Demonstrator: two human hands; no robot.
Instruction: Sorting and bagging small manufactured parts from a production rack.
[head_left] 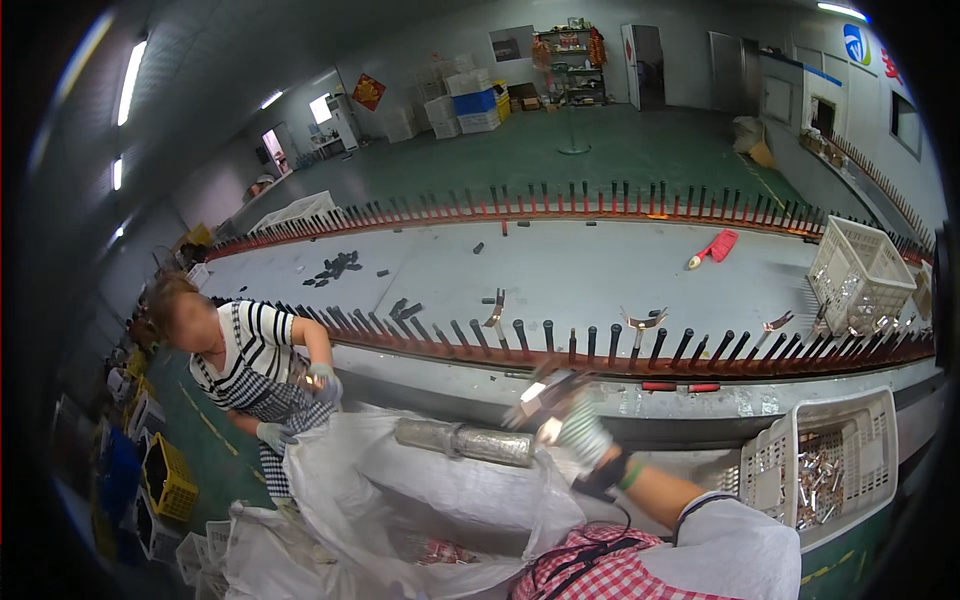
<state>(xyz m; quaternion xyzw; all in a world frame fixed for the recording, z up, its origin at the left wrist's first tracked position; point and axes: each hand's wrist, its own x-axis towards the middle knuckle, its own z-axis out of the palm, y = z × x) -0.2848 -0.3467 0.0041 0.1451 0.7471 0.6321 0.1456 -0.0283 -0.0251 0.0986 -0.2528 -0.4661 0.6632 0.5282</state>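
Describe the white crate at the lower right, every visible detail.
The white crate looks like plastic, with a pale rim and slotted, lattice-like walls. Its open top shows a heap of small, shiny metal pieces, some silvery, some coppery brown. It stands on the near side of the long table; what supports it is hidden, and lens bending makes any tilt uncertain. The person's pale sleeve overlaps its lower left in view; whether they touch is unclear.
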